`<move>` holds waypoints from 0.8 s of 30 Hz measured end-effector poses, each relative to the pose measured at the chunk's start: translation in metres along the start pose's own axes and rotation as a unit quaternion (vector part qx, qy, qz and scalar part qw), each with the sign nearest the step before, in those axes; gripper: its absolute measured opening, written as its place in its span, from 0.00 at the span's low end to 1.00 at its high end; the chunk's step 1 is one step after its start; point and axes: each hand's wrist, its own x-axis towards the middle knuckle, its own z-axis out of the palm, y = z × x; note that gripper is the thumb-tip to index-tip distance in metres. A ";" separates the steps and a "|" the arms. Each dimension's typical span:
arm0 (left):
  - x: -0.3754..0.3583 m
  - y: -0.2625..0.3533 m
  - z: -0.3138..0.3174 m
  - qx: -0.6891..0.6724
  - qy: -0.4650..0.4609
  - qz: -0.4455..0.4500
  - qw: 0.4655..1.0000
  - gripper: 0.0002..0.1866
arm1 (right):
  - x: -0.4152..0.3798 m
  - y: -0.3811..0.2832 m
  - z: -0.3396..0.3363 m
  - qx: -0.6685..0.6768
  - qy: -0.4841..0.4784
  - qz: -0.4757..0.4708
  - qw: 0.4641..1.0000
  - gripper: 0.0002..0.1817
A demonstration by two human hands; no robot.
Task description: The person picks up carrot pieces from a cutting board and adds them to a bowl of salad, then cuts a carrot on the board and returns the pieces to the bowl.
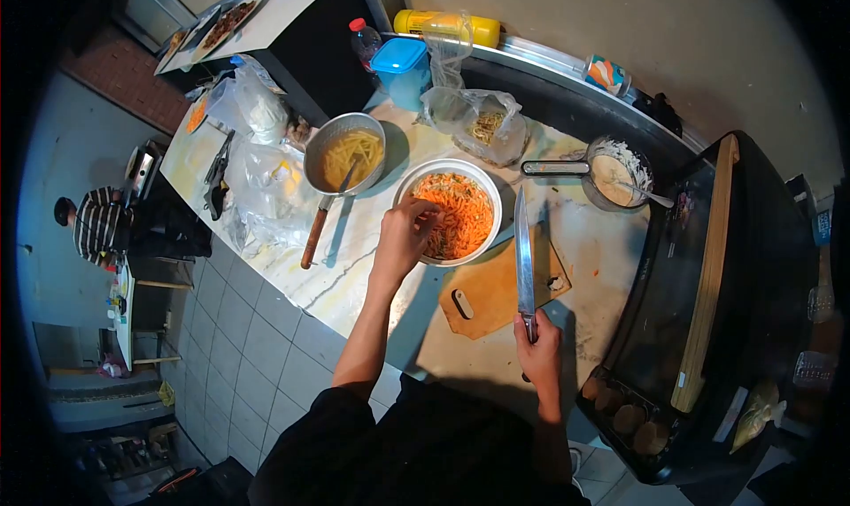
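Note:
My left hand (405, 233) is over the near left rim of a white bowl (489, 180), its fingers curled and drawn together. Whatever lies between those fingertips, if anything, is hidden. Shredded carrot (462, 216) mixed with green bits fills the bowl. The handle of a large kitchen knife (524, 267) is gripped in my right hand (538, 351), blade pointing away from me. Beneath the blade lies a wooden cutting board (487, 298) with an oblong handle hole, partly covered by the knife.
A saucepan (332, 183) holds pale strips in liquid, its wooden handle towards me. Plastic bags (266, 183) lie left; another bag (491, 125) and a blue-lidded container (400, 68) stand behind. At right are a pan with white mixture (611, 177) and a black oven (673, 329). A person (106, 223) stands far left.

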 end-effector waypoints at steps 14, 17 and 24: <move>0.003 -0.003 0.035 0.218 -0.112 0.107 0.964 0.15 | 0.005 0.010 0.007 0.027 0.000 0.032 0.999 0.14; 0.006 -0.008 0.030 0.255 -0.091 0.131 0.954 0.14 | 0.010 0.004 0.005 0.046 -0.014 0.055 0.997 0.14; 0.020 -0.012 0.018 0.219 -0.099 0.163 0.957 0.10 | 0.019 0.004 0.003 0.057 -0.016 0.072 0.996 0.14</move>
